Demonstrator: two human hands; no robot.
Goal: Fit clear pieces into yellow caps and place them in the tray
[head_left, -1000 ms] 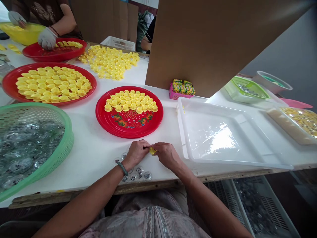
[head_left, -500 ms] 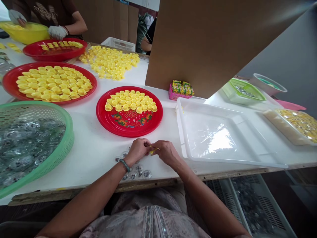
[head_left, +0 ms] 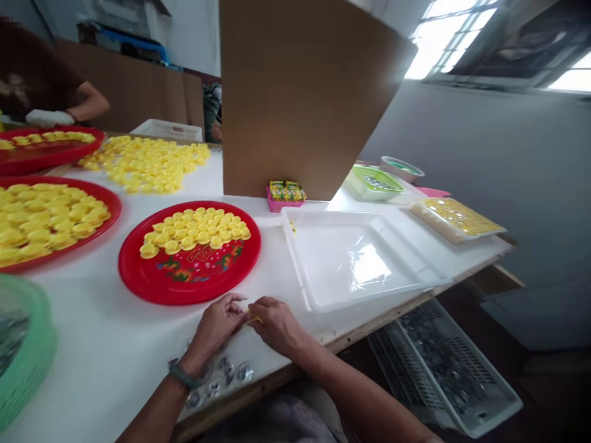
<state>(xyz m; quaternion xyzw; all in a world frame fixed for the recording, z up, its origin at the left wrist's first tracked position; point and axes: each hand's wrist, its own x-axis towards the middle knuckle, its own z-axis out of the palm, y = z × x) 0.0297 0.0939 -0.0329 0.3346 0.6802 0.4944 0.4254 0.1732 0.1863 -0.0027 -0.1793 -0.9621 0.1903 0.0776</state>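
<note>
My left hand (head_left: 217,326) and my right hand (head_left: 276,324) meet at the front edge of the white table (head_left: 106,344), fingers pinched together on one small yellow piece (head_left: 253,320). Several clear round pieces (head_left: 221,375) lie under my left wrist. Just beyond my hands stands a red plate (head_left: 184,280) with rows of yellow pieces (head_left: 194,231) on its far half. An empty clear plastic tray (head_left: 355,258) lies to the right of my hands.
A second red plate (head_left: 108,206) of yellow pieces is at left, a green basket (head_left: 28,363) at near left. Loose yellow pieces (head_left: 143,163) lie further back. A cardboard sheet (head_left: 300,92) stands behind a pink box (head_left: 284,197). A gloved co-worker's hand (head_left: 48,117) is at far left. A grey crate (head_left: 443,369) sits under the table.
The view has swung to the right and up, so the table has shifted left in the picture. My hands stay pinched together on the yellow piece.
</note>
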